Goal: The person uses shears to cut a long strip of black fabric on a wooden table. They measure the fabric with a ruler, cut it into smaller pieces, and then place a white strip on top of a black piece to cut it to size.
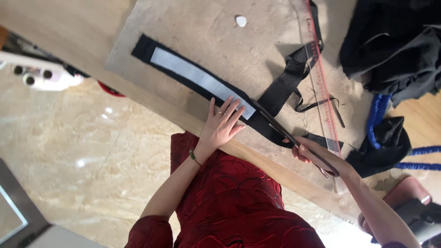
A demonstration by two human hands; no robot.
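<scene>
Pressing flat with fingers spread, the left hand [221, 123] pins down the near end of a long black fabric strip [146, 47] that has a white strip [197, 76] laid along its middle. It runs diagonally over the grey work mat [206, 27], from about 10 o'clock down towards centre. The right hand [317, 156] is wrapped tight around the handles of dark scissors [271, 121], with the blades slightly apart and pointing to 10 o'clock, biting into the black cloth right beside the left fingertips.

Other stuff around: a clear ruler with red markings [321, 87] lies just past the scissors at 2 o'clock, crossing loose black trimmings [287, 76]. A small white chalk piece [240, 20] sits at 12 o'clock. A heap of black garments [395, 46] fills the 1-2 o'clock corner, and a blue cord [377, 117] sits at 3 o'clock next to another black scrap [383, 144]. The ruler and trimmings crowd the space right beyond the blades
</scene>
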